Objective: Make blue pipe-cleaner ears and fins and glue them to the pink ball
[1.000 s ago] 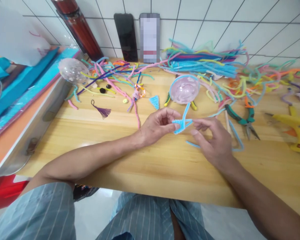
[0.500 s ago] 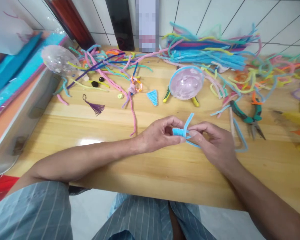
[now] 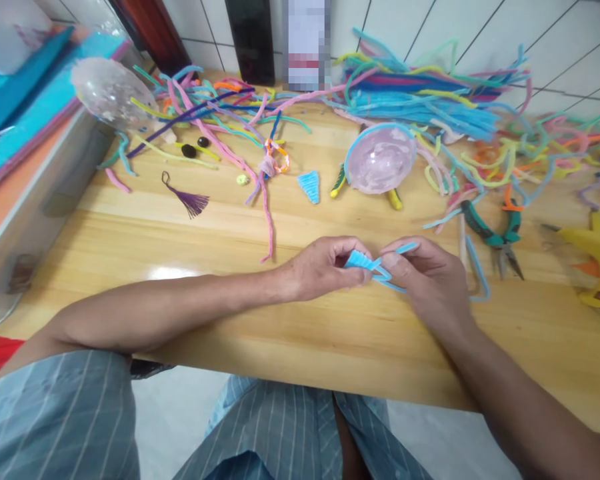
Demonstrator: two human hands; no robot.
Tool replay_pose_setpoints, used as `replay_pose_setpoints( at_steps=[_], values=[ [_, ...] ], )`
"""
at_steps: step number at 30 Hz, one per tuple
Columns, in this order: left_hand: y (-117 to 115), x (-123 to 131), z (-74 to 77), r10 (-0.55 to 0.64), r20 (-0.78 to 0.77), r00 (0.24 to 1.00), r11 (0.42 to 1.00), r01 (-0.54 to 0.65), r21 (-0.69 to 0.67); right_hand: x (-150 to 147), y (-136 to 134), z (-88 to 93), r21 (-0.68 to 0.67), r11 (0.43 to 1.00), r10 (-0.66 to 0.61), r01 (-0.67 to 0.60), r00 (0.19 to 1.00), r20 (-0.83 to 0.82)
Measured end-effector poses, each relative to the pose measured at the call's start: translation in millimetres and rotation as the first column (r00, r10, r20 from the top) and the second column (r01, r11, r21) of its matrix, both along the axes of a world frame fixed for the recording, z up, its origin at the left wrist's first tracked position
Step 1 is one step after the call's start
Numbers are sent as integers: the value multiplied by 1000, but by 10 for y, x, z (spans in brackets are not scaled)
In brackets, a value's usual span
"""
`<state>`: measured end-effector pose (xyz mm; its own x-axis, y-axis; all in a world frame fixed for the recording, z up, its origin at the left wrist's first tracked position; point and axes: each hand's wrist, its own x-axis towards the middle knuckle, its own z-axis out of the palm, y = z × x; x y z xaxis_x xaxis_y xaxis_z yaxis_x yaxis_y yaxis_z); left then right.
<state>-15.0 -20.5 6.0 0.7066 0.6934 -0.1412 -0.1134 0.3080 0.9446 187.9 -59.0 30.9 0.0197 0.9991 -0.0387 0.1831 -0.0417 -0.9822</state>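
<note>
Between thumb and fingers, my left hand grips a blue pipe cleaner piece wound into tight side-by-side rows. My right hand pinches the loose end of the blue pipe cleaner, which points right from the wound part. Another blue strand runs below, from the left fingers toward the right palm, where it is partly hidden. Both hands are just above the wooden table. A finished-looking blue wound triangle lies on the wood beyond my left hand.
Green-handled pliers and a yellow glue gun lie to the right. A clear pinkish bowl rests on yellow-green handles. Pipe cleaner bundles line the wall. A purple tassel lies left, near a grey-sided box.
My right hand has brought the upright loose end down to the right, across the wound piece. The left hand keeps its grip, and the wound piece is tilted slightly. The camera view has shifted a little.
</note>
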Motion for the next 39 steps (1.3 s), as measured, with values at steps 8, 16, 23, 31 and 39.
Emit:
replay_pose_setpoints(
  at_steps=[8,16,23,31,39],
  values=[
    [-7,-20,38,25,-18,1000,1000,-25,-8,-19,6,10,15,999,-46,46,998,34],
    [-26,-28,4,31,3,1000,990,-32,134,-5,2,-28,42,999,-34,33,999,12],
    [-37,-85,-40,133,32,991,784,-125,608,35,-6,-22,41,998,43,-42,999,-14],
    [-38,-88,-15,113,-6,994,802,-87,590,60,-14,-68,-86,994,55,-65,993,-107],
    [-35,-65,-19,111,-11,994,877,-93,472,48,-1,-74,-127,989,54,-74,986,-158]
  ],
)
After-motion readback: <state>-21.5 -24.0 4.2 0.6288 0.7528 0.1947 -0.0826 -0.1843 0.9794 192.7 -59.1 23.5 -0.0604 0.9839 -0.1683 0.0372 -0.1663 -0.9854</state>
